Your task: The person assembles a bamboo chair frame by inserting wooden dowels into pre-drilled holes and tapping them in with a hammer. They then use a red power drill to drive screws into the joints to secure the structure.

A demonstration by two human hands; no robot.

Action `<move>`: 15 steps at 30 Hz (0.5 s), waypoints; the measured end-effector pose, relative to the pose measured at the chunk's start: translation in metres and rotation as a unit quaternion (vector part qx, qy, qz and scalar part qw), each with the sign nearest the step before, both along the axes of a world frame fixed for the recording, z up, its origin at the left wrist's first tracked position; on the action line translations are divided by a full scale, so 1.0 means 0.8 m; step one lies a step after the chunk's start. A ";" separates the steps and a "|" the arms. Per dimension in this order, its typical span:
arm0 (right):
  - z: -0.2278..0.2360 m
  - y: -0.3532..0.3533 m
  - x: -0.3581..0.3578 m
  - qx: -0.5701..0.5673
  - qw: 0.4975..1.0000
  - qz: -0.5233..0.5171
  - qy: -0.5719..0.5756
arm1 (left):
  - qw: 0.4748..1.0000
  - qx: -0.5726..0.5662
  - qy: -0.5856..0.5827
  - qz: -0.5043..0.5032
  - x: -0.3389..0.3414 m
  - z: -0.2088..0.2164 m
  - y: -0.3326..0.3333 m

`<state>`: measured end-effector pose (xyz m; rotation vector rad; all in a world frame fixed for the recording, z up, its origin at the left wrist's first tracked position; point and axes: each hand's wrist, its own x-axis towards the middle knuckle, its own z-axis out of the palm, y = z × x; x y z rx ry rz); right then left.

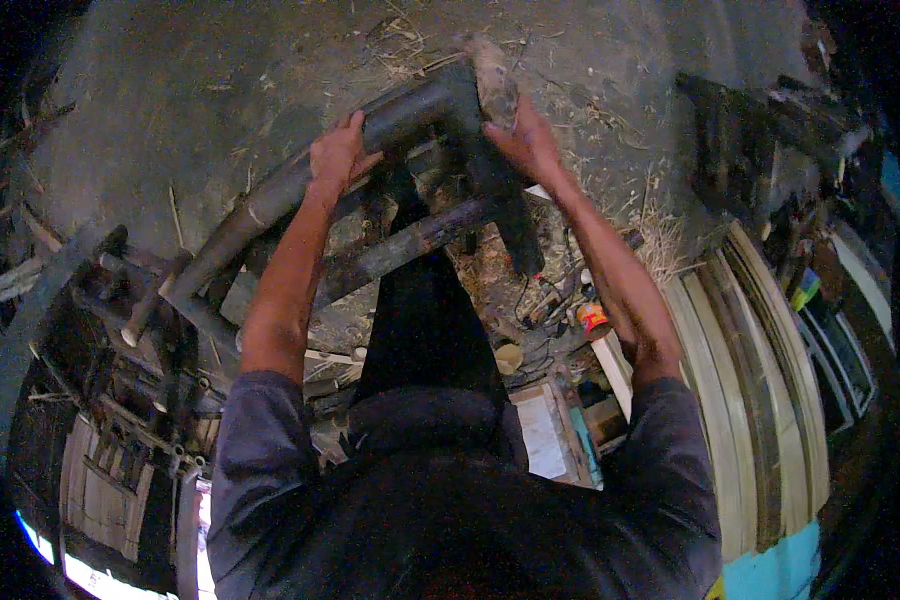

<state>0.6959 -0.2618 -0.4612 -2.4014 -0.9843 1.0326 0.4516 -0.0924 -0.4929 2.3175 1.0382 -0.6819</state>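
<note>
Frame (410,112) of dark bars gripped by left hand (338,155), fingers (354,126) closed over rail (270,195), corner (458,88) touched by right hand (530,145), thumb spread wide

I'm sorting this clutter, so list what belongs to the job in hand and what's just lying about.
In the job:
- dark wooden frame
- left hand, on its long beam
- right hand, at its far corner

Apparently just lying about:
- pale boards at right
- red-and-orange container
- straw-like debris

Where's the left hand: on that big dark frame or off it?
On it. The left hand covers part of the dark frame, whose long bar shows on both sides. How hard it grips, I can't tell.
</note>
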 end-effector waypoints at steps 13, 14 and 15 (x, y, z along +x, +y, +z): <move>0.025 0.074 0.077 0.070 0.958 0.227 -0.159 | 0.984 0.060 -0.166 -0.023 -0.029 -0.028 -0.004; 0.034 0.079 0.081 0.032 0.951 0.276 -0.138 | 0.986 0.060 -0.151 -0.027 -0.026 -0.027 -0.004; 0.044 0.085 0.086 -0.007 0.939 0.323 -0.117 | 0.989 0.060 -0.135 -0.031 -0.024 -0.025 -0.006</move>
